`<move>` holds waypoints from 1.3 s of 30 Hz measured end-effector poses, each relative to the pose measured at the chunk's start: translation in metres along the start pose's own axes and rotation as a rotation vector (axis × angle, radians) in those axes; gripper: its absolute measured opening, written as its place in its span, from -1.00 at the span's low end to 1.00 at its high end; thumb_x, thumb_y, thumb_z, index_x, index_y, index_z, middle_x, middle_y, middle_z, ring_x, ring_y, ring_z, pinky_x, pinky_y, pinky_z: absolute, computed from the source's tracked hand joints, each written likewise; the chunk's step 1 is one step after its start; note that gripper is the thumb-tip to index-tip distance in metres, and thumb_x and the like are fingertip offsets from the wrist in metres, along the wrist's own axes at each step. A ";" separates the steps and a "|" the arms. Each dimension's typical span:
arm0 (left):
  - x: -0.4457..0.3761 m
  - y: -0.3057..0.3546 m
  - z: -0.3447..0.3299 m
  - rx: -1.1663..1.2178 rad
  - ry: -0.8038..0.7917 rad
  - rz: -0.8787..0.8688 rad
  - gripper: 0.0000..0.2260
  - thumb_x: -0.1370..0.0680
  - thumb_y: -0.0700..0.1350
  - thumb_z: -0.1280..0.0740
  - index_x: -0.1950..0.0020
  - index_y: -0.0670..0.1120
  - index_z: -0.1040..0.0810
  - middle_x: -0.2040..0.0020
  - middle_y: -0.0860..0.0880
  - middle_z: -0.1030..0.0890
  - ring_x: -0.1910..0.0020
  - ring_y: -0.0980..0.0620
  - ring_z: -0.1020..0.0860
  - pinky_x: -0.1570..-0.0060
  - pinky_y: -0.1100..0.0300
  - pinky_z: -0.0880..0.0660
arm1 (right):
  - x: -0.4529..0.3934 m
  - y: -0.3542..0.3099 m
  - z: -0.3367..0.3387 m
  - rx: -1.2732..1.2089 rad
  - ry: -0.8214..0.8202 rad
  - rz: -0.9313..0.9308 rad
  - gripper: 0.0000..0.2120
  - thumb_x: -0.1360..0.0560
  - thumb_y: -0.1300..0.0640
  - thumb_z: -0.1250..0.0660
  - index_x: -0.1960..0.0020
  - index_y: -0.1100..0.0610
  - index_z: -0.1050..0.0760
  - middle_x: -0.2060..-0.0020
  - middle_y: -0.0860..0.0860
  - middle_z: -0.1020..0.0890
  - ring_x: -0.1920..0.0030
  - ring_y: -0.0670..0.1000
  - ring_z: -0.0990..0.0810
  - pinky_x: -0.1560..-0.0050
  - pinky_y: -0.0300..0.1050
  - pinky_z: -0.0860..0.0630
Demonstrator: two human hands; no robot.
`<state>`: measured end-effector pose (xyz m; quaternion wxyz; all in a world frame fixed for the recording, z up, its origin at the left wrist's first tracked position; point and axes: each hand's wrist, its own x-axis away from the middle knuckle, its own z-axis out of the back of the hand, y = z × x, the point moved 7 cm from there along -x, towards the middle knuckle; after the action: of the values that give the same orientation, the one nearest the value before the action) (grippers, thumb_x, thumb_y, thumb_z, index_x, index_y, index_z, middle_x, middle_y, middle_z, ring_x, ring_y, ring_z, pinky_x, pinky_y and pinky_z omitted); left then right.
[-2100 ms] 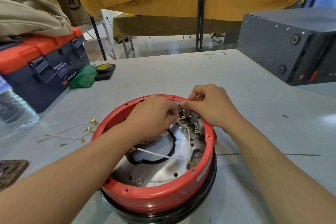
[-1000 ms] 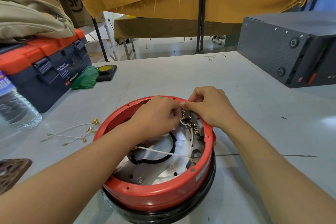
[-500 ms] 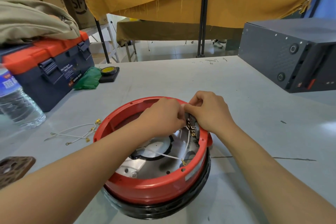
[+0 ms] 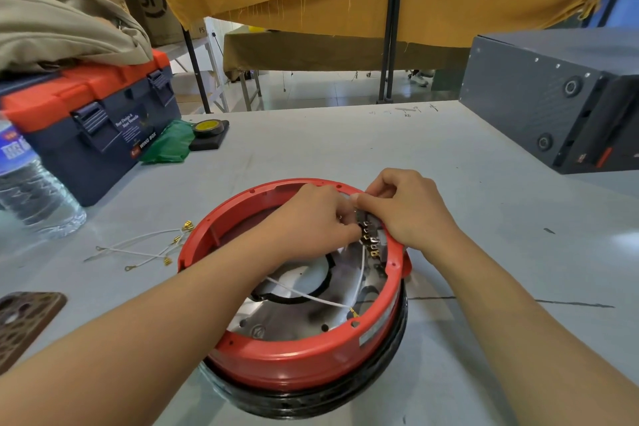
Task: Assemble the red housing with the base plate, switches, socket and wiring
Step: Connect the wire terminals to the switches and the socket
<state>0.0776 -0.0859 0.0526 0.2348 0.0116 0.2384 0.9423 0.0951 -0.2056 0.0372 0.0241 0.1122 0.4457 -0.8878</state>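
Both hands are working at the far right inner wall of the housing [image 4: 294, 349]. My left hand [image 4: 311, 218] is curled, fingertips pressed in at the switch block [image 4: 371, 239]; I judge it pinches a wire end there, but the contact is hidden behind the knuckles. My right hand [image 4: 408, 211] is curled over the rim from outside, thumb and forefinger pinched at the top of the block, steadying it.

The block sits against the inner wall, its brass terminals facing inward. One white wire [image 4: 361, 273] drops from the terminals toward the plate [image 4: 276, 318]; a second wire [image 4: 311, 297] crosses the plate to a brass lug [image 4: 353, 313] near the front wall. The housing stands open side up on a black ring [image 4: 345, 394], on the desk [image 4: 311, 149] directly in front of me.

Step in hand, by my reading: wiring, seating a connector on a switch terminal. The next move calls for a straight push along the tab while the right hand braces the block; a skewed push could bend the tab.

Spare wires [image 4: 145, 249] with brass ends lie on the desk just left of the housing. Farther left are a bottle [image 4: 31, 194] and a toolbox [image 4: 90, 121]; a grey case [image 4: 553, 97] stands far right.
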 end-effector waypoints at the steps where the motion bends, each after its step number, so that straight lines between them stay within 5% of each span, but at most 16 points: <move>1: -0.001 -0.001 0.000 -0.005 0.002 0.002 -0.83 -0.44 -0.14 -0.33 0.34 -0.09 -0.61 0.56 0.11 -0.46 0.49 0.20 -0.42 0.45 0.44 -0.30 | 0.000 0.000 0.000 -0.006 -0.003 -0.001 -0.82 -0.36 -0.01 -0.45 0.23 0.11 -0.57 0.31 0.02 -0.64 0.21 0.06 -0.61 0.08 0.07 -0.56; 8: -0.003 -0.007 -0.005 0.072 -0.080 0.063 -0.85 -0.41 -0.09 -0.36 0.37 0.02 -0.56 0.51 0.10 -0.49 0.51 0.25 -0.43 0.44 0.41 -0.33 | -0.001 0.001 0.001 -0.021 0.000 -0.004 -0.79 -0.35 -0.03 -0.47 0.24 0.11 -0.57 0.33 0.01 -0.64 0.22 0.05 -0.61 0.07 0.08 -0.56; 17: -0.001 -0.011 -0.008 0.134 -0.136 0.092 -0.95 -0.40 -0.17 -0.38 0.21 -0.09 -0.65 0.55 0.21 -0.50 0.50 0.27 -0.47 0.42 0.44 -0.38 | -0.001 0.003 0.000 -0.024 -0.011 -0.001 -0.78 -0.35 -0.05 -0.48 0.24 0.10 -0.58 0.34 -0.02 -0.62 0.23 0.02 -0.61 0.14 0.00 -0.56; 39: 0.001 -0.011 -0.010 0.141 -0.101 0.094 -0.93 -0.43 -0.20 -0.38 0.24 -0.13 -0.65 0.42 0.03 -0.62 0.43 0.16 -0.58 0.29 0.36 -0.50 | 0.000 0.001 0.000 -0.038 -0.009 -0.009 -0.79 -0.36 0.00 -0.48 0.22 0.14 -0.59 0.32 0.04 -0.64 0.21 0.06 -0.61 0.12 0.02 -0.55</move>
<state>0.0797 -0.0814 0.0388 0.2007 0.0869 0.2912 0.9313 0.0953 -0.2063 0.0371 0.0241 0.1056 0.4630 -0.8797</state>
